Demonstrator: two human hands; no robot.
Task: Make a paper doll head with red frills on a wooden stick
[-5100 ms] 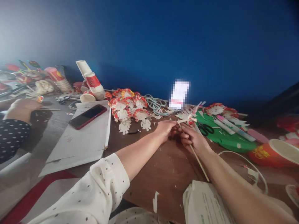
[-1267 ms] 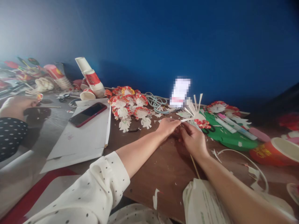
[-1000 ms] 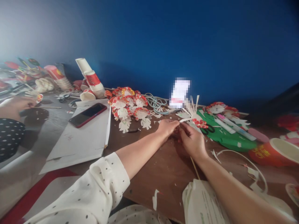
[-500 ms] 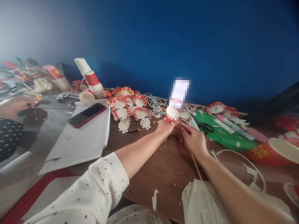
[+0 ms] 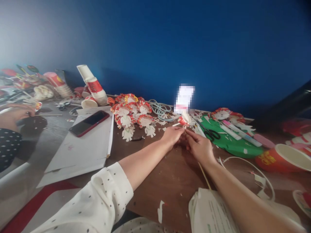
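Note:
My left hand [image 5: 172, 135] and my right hand [image 5: 199, 147] meet over the brown table [image 5: 170, 174]. Together they pinch a small red-and-white paper cup piece [image 5: 184, 120] that sits on the top of a thin wooden stick [image 5: 204, 175]. The stick runs from between my fingers under my right wrist toward me. The cut piece pokes up just beyond my fingertips. A pile of finished paper dolls with red frills [image 5: 132, 113] lies a short way to the left of my left hand.
A red phone [image 5: 88, 123] lies on white paper [image 5: 80, 149]. Black scissors [image 5: 211, 133] and markers rest on a green sheet [image 5: 233, 147]. Stacked paper cups [image 5: 93, 87] lean at the back, a red cup [image 5: 282, 158] lies right. Another person's hand [image 5: 17, 113] works far left.
The cut paper strips that fanned upward are now curled into a small compact piece at my fingertips. Both hands stay together at the same spot.

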